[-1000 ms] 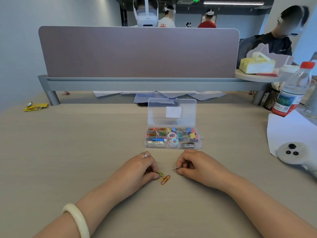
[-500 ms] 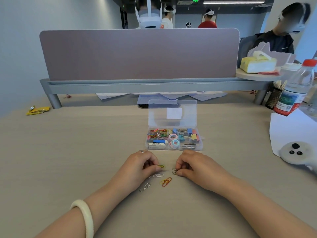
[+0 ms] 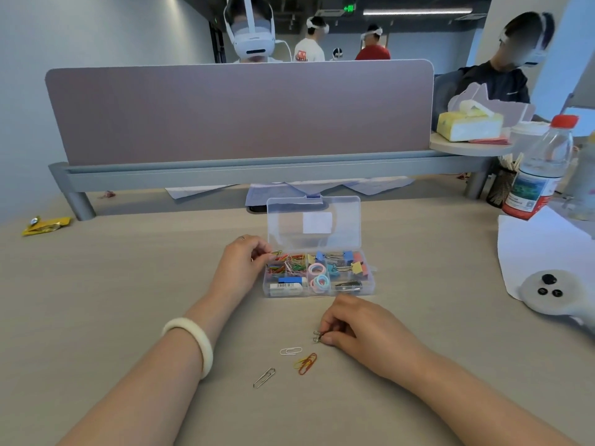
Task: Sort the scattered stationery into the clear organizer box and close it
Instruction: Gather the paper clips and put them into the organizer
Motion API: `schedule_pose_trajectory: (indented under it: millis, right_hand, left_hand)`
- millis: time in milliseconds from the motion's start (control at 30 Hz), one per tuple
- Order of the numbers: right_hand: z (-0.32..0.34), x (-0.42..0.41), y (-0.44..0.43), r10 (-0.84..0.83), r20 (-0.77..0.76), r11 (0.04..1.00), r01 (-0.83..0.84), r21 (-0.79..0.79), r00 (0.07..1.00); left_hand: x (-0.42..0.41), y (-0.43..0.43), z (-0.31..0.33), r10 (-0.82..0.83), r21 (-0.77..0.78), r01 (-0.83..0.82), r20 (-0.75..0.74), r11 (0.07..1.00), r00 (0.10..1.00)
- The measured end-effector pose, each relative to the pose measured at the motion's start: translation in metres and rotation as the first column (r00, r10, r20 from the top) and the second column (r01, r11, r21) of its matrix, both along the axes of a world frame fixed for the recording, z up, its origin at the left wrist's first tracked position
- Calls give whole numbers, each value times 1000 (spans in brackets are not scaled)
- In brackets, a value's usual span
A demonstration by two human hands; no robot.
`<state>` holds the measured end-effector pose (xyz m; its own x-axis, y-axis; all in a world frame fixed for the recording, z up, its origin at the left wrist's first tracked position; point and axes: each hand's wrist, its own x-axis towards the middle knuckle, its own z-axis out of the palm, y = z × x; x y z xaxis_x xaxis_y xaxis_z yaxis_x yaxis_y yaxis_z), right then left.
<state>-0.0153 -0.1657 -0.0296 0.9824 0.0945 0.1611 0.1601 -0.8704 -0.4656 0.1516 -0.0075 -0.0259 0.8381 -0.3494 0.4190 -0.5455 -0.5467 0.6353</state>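
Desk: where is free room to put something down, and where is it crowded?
Free: the desk between the yellow wrapper and the left hand; also between the organizer box and the white paper. Crowded: loose paper clips beside the right hand.

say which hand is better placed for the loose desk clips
Right, probably: the right hand lies beside the loose clips, though it pinches a metal clip; the left hand is up at the organizer box, pinching a coloured clip.

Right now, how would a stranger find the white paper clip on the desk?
Find the clear plastic organizer box, lid raised. Nearer the person lie loose clips. The white wire paper clip lies beside a red-orange cluster, the only white one.
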Motion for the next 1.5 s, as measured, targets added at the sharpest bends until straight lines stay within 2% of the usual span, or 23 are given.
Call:
schedule_pose_trajectory:
  millis: [133,567,800,867,967,1200,1333,1500]
  right_hand:
    - [-1,1,-1,-8,5,1000,8,-10,1000]
    - [-7,-2,-4,-31,8,999,30,41,999]
    - [-9,-2,-7,-20,1,998,20,53,1000]
    - [-9,-2,-7,-21,-6,998,21,66,1000]
    - [-8,-1,-7,-17,-13,997,18,81,1000]
    - [-5,-4,-7,15,-15,997,-14,76,1000]
    - [-3,-4,-6,21,-19,996,-19,89,1000]
    - [-2,-4,-10,8,-20,994,-6,113,1000]
  left_hand:
    - [0,1,-5,-70,89,67,36,994,997]
    - [-9,-1,-7,-113,86,106,72,991,991]
    - [-31,9,3,-79,-56,85,101,995,992]
    - [-48,13,5,-159,-14,160,52,987,986]
    - [-75,25,0,-299,130,305,-62,943,952]
    - [-104,61,4,-308,270,374,-256,887,916]
    - [-107,65,3,-275,308,357,-280,882,920]
    - [-112,56,-1,-277,317,336,-219,887,936]
